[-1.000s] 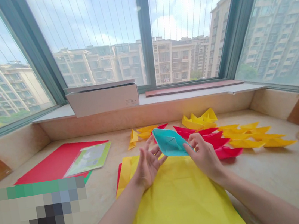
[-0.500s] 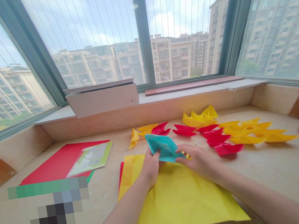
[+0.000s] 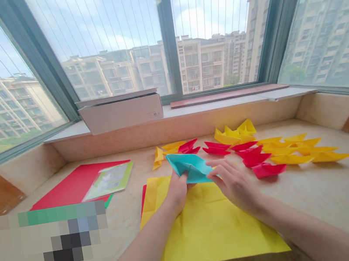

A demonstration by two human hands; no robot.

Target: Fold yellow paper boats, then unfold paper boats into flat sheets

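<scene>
Two hands in the head view hold one blue paper boat (image 3: 189, 168). Left hand (image 3: 177, 191) grips it closely from 7 o'clock, and right hand (image 3: 234, 185) pinches its tip from 4 o'clock. Boat is above yellow sheet (image 3: 216, 229); red boats (image 3: 251, 158) lie at 3 o'clock.

Before you, a paper sheet (image 3: 210, 230) lies on the stone sill (image 3: 337, 197). Folded paper boats (image 3: 255, 159) lie behind and right of it, stacked sheets (image 3: 71, 186) left, and a cardboard box (image 3: 121, 113) on the ledge (image 3: 210, 105) behind.
</scene>
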